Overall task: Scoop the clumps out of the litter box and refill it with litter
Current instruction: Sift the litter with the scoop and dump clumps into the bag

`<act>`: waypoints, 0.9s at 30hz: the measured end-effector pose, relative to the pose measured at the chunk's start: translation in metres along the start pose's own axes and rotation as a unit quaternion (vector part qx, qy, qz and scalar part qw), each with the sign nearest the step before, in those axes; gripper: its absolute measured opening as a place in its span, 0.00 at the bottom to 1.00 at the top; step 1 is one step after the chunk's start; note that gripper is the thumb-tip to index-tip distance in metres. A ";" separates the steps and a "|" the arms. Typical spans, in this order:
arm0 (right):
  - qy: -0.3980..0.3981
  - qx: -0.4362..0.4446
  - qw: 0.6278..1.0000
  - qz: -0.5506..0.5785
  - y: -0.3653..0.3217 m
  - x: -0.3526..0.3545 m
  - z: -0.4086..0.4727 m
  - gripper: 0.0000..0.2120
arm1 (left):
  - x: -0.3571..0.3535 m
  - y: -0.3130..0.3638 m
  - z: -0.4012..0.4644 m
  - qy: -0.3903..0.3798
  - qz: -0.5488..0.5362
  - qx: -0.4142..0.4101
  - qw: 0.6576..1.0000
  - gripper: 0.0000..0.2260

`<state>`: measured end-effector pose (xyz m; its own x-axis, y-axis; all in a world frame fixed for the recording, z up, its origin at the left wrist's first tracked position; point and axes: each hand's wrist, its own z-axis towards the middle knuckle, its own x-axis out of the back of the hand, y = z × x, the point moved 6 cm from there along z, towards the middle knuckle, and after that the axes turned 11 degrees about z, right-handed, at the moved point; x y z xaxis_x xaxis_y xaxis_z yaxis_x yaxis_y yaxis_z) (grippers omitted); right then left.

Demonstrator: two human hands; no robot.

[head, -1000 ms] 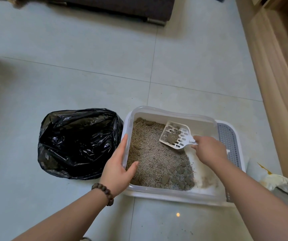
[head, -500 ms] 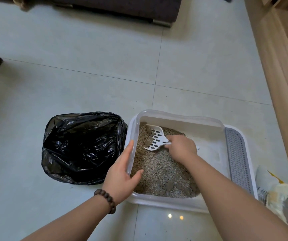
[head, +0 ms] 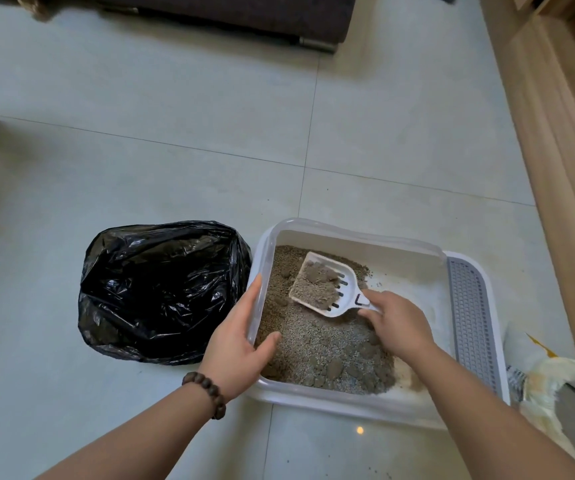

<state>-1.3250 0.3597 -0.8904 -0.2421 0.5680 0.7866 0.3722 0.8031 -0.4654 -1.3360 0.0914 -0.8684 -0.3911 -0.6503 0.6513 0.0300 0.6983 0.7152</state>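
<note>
On the tiled floor sits the white litter box (head: 359, 233), its litter (head: 317, 344) heaped toward the left half, the right part of its floor bare. Right hand (head: 397, 327) grips the handle of a white slotted scoop (head: 324, 285), held above the litter and loaded with litter and a grey clump (head: 319, 277). Left hand (head: 237, 344) clasps the box's left wall, thumb inside, fingers outside. Black rubbish bag (head: 161, 289) lies open just beside the box's left wall. Several clumps lie along the near edge of the litter.
</note>
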 end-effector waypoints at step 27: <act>-0.111 0.044 0.967 -0.225 -0.053 0.003 0.001 0.05 | 0.001 0.004 -0.001 -0.001 0.002 -0.001 1.000 0.38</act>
<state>-1.3467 0.3188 -0.8642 -0.5518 0.1742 0.8156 0.1084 0.9846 -0.1370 -1.3354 0.0933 -0.8644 -0.3935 -0.6465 0.6536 0.0332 0.7005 0.7129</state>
